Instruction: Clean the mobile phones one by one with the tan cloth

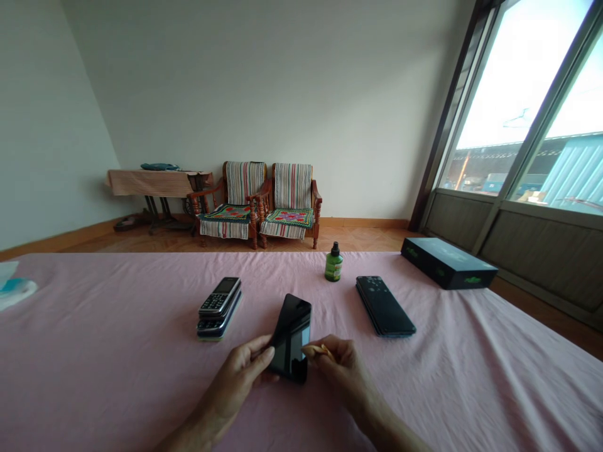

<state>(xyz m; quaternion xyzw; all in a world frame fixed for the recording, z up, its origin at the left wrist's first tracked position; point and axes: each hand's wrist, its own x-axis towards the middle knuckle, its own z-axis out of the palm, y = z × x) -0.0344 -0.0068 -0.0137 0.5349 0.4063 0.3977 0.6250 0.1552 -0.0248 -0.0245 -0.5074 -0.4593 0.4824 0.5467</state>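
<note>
A black smartphone (291, 336) with a glossy screen tilts up towards me just above the pink cloth. My left hand (247, 367) grips its left edge, thumb on the front and fingers behind. At the phone's lower right edge, my right hand (342, 370) pinches a small yellowish-tan piece (319, 351), too small to name, close to or against the screen. Left of the phone lies a stack of keypad phones (220, 298). On the right is a stack of dark smartphones (385, 307). A green bottle (333, 267) with a black cap stands behind.
A black box (447, 260) sits at the table's far right. The pink tablecloth (117, 351) has folds on the right. A white and blue packet (16, 289) lies at the left edge. Beyond the table are two wooden armchairs (292, 216) and a cloth-covered stand (151, 184).
</note>
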